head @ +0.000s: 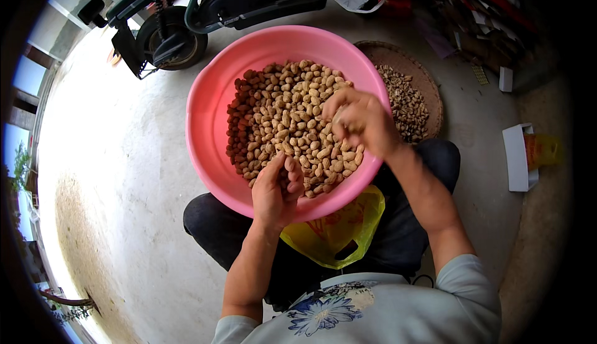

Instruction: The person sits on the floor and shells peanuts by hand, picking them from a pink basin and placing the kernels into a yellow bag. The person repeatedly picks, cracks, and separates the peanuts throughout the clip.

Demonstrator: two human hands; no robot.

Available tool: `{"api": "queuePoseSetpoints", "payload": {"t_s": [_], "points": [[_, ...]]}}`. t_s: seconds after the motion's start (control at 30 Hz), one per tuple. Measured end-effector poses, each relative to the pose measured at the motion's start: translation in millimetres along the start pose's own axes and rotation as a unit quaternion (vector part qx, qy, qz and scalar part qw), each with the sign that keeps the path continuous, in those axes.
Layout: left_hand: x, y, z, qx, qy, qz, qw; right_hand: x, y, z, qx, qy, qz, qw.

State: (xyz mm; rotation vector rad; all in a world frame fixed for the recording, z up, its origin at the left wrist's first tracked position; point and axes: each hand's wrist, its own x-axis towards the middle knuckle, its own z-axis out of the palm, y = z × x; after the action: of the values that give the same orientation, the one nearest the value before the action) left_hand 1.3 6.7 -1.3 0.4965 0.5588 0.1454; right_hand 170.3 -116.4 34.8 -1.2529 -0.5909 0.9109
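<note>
A wide pink plastic basin [212, 157] in front of me holds a heap of unshelled peanuts [289, 110]. My left hand [275, 190] is over its near side, fingers curled and the thumb tip beside some peanuts; whether it grips one cannot be made out. Above the right part of the heap, my right hand [368, 122] is blurred, its fingers bent. Something pale tan shows among those fingers, too smeared to name surely. Below the basin's near rim, a yellow plastic bag [336, 232] with red print lies between my legs.
A round woven tray [431, 92] bearing small brown pieces [406, 106] sits partly behind the basin's right side. An electric scooter [186, 26] stands at the far left. Piled scraps [475, 31] fill the far right; a white box [517, 157] is on the floor at right.
</note>
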Motion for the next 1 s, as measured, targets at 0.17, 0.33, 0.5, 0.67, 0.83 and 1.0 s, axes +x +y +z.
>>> {"api": "queuePoseSetpoints", "payload": {"t_s": [0.17, 0.33, 0.5, 0.67, 0.83, 1.0], "points": [[-2.6, 1.0, 1.9, 0.050, -0.029, 0.009, 0.998, 16.5, 6.1, -31.6, -0.170, 0.045, 0.066, 0.982], [-1.2, -0.1, -1.4, 0.040, -0.034, 0.010, 0.999, 18.4, 23.4, -25.4, -0.394, 0.066, -0.069, 0.914], [-2.1, 0.8, 1.6, 0.053, -0.030, 0.015, 0.998, 22.8, 39.7, -32.1, -0.644, 0.037, -0.011, 0.764], [-1.1, 0.3, 6.4, 0.098, -0.021, 0.024, 0.995, 23.1, 44.7, -30.4, -0.706, -0.004, 0.016, 0.709], [1.2, -5.4, 9.5, 0.185, 0.018, 0.041, 0.982, -3.0, 13.8, 6.2, -0.510, -0.123, -0.104, 0.845], [2.4, -6.2, 4.6, 0.145, -0.037, 0.038, 0.988, -10.3, 3.8, 28.6, -0.428, -0.095, -0.159, 0.885]]}}
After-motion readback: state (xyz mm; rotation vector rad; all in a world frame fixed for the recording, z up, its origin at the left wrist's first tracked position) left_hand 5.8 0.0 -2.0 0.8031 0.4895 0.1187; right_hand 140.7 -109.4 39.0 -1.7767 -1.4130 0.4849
